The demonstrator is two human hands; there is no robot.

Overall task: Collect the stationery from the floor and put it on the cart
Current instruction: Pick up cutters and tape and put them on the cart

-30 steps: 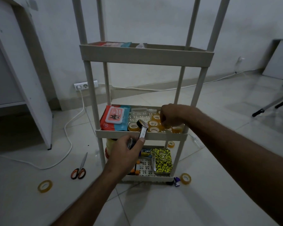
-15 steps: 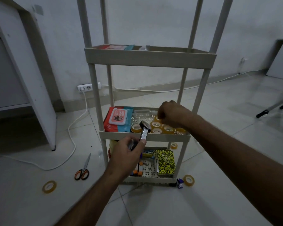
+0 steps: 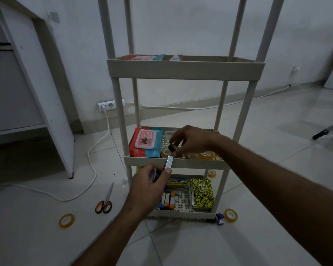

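Observation:
My left hand (image 3: 149, 187) grips a silver stapler (image 3: 169, 163) upright in front of the beige cart's middle shelf (image 3: 190, 163); a dark round item is tucked in the same hand. My right hand (image 3: 192, 141) reaches over that shelf and pinches the stapler's black top end. Several yellow tape rolls (image 3: 207, 155) lie on the middle shelf. On the floor lie orange-handled scissors (image 3: 104, 201), a tape roll (image 3: 66, 220) at the left, another tape roll (image 3: 230, 215) and a small purple item (image 3: 219, 221) by the cart's right foot.
A red and blue wipes pack (image 3: 145, 144) lies on the middle shelf's left side. The bottom shelf holds a yellow-black notebook (image 3: 201, 192) and markers (image 3: 167, 203). One more tape roll (image 3: 211, 173) lies behind the cart. A white cable (image 3: 93, 148) loops over the floor at left.
My right hand left the tape rolls on the middle shelf, moved left and took hold of the stapler's top. My left hand kept the stapler roughly where it was.

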